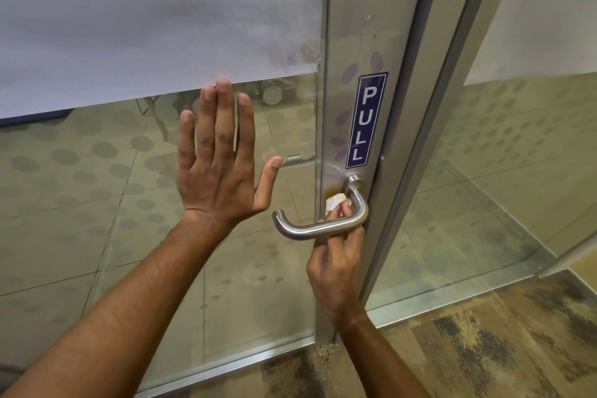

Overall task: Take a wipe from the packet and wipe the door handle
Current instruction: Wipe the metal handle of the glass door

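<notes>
Right hand pinches the wipe behind the handle by the door's latch edge, left hand flat and released on the glass; recommend rubbing along the whole lever, underside included.

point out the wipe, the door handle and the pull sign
wipe [333, 202], head view, on the white wad above the fingers
door handle [318, 229], head view, middle of the horizontal bar
pull sign [366, 121], head view, centre of the blue label
</notes>
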The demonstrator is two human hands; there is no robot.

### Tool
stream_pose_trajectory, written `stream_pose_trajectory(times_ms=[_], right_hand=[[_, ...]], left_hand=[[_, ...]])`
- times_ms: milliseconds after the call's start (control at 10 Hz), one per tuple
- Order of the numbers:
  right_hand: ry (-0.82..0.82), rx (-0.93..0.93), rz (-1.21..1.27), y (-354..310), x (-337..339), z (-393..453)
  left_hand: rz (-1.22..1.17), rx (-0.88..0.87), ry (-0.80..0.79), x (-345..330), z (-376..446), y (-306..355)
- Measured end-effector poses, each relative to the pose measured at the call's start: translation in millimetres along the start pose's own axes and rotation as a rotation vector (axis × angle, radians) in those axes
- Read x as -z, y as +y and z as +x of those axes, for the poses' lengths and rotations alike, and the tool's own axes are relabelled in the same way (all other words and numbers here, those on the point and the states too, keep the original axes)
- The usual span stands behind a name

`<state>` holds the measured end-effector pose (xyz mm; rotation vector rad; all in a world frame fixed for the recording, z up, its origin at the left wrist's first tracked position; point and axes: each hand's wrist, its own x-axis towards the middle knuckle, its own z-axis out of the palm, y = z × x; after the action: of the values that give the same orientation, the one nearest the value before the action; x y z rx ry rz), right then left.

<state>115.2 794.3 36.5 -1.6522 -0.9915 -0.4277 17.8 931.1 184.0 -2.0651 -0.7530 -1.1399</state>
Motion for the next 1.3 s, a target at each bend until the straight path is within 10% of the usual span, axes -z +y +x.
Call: stream_pose_trajectory(times_ms=[1300], right_hand=[[-0.354, 0.089, -0.221, 20.7, -10.8, -1.7]], left_hand=[[0.005, -0.020, 0.028, -3.1, -1.4, 0.0]])
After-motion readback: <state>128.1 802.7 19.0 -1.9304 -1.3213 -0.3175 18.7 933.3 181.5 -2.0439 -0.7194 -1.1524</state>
